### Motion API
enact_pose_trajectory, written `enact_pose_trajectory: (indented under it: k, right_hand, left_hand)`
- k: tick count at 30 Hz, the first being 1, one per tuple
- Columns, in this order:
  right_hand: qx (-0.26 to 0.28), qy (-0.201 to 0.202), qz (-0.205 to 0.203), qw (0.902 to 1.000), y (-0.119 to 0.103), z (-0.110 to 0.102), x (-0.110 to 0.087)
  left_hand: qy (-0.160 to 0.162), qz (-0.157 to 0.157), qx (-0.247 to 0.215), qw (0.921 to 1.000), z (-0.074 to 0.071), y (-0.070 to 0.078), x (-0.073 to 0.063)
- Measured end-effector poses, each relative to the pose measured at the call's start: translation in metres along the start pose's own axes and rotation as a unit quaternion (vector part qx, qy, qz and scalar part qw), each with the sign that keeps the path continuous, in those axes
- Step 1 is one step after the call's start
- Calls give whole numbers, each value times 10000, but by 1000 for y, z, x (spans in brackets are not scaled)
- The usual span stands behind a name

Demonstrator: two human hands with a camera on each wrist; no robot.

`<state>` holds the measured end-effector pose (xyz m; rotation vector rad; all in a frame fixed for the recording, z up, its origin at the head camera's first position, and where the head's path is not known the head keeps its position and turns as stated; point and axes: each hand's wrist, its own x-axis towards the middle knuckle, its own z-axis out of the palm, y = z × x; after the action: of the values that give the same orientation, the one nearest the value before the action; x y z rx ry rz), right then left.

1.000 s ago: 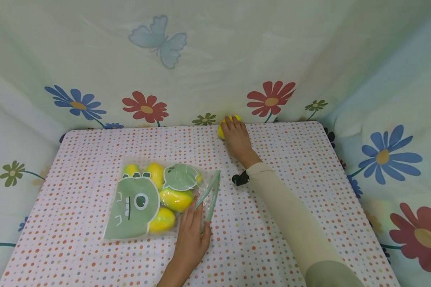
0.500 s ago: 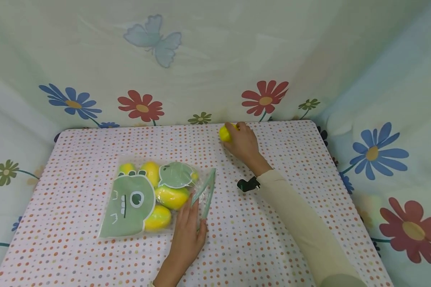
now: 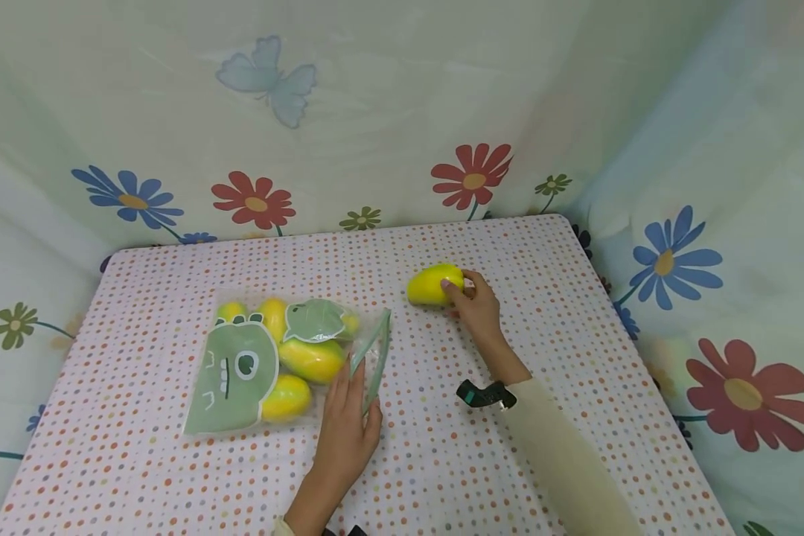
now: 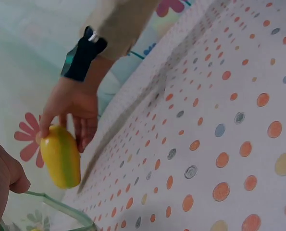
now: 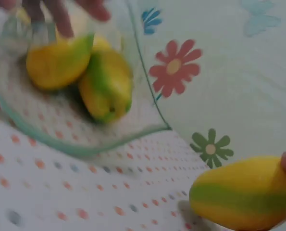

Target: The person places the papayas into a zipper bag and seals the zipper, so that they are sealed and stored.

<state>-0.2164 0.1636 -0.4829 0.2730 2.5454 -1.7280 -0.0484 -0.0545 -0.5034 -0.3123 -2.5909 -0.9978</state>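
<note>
In the head view, my right hand (image 3: 479,309) grips a yellow mango (image 3: 432,284) by its right end, thumb and fingers round it. The left wrist view shows this mango (image 4: 61,156) with a green stripe along its side. My left hand (image 3: 345,432) lies at the mouth of a clear zip bag (image 3: 237,383) printed with a green monster, its fingers fairly straight. Several mangoes (image 3: 311,361) are inside the bag. In the right wrist view the bag's green-edged mouth (image 5: 80,149) gapes, with blurred left fingers (image 5: 61,21) over it; their exact contact cannot be told.
A white table (image 3: 174,484) with a dotted cover carries everything. Behind it hangs a pale curtain (image 3: 388,112) with flowers and a butterfly, close along the back edge. A black strap (image 3: 485,393) sits at the right wrist.
My right hand has brought the mango from the table's back edge toward me, and its grip now shows at the mango's right end. The left hand stays at the bag's mouth.
</note>
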Motion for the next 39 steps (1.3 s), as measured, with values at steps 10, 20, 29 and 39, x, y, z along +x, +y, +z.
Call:
enact_pose_trajectory:
  k: [10, 20, 29, 39]
  right_hand:
    - [1888, -774, 827, 9755, 28, 7, -59]
    - [2496, -1185, 1027, 9556, 42, 22, -88]
    - [2547, -1979, 766, 9435, 31, 42, -97]
    - [2884, -2593, 775, 9185, 25, 52, -97]
  left_hand:
    - [8, -83, -169, 9998, 0, 8, -4]
    - [134, 47, -89, 9999, 1, 10, -3]
    - [176, 219, -61, 9996, 3, 12, -5]
    - [532, 412, 441, 9968, -4, 14, -4]
